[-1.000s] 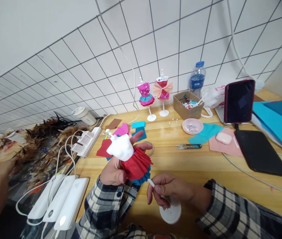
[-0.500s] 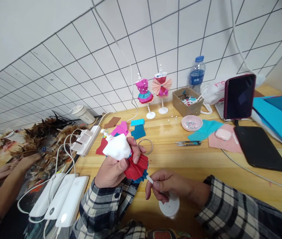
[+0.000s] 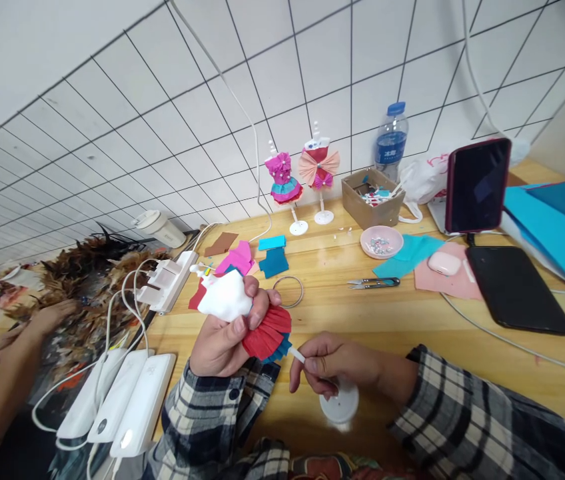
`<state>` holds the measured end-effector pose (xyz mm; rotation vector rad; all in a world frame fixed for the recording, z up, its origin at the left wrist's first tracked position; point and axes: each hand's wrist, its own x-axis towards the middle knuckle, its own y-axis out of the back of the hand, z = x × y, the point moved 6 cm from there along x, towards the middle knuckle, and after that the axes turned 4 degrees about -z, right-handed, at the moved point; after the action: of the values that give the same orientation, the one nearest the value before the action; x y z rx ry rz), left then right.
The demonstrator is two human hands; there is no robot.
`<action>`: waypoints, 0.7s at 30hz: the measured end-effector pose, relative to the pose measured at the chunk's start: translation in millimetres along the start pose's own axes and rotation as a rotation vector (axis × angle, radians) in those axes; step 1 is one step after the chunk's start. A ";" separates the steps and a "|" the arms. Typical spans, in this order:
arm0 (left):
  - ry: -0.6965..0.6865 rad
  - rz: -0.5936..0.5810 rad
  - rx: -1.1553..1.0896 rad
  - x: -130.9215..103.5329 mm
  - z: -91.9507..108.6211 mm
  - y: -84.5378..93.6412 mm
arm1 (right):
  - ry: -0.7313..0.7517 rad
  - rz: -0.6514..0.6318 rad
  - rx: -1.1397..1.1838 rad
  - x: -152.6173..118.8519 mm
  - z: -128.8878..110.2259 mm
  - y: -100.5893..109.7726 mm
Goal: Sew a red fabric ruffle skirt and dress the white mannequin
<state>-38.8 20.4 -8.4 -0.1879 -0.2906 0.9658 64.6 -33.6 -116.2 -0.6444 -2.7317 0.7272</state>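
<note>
Red and blue pleated paper skirts a small doll form (image 3: 250, 317) gripped in the left hand (image 3: 222, 340) above the table (image 3: 402, 320), while the right hand (image 3: 335, 367) pinches its white stand (image 3: 338, 403), steadying the base so the dress stays uncrushed.

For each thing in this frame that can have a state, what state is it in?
Left hand: closed around the doll dress.
Right hand: pinching the white stand by its rod.
Water bottle: upright, capped.
Phone: propped up, screen dark.
Tablet: flat, screen dark.
Snips: lying on table.
Cardboard box: open.
</note>
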 end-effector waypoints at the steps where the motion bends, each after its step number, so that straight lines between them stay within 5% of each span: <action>1: -0.002 0.002 0.000 0.2 -0.2 -0.6 | 0.001 -0.005 0.007 0.1 0.4 0.0; 21: 0.158 -0.018 0.198 -4.5 7.8 24.3 | -0.005 0.007 0.000 -2.7 3.5 10.8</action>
<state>-62.7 30.4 -8.7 -0.0793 -0.0504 0.9503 69.5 -27.9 -125.1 -0.6528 -2.7350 0.7309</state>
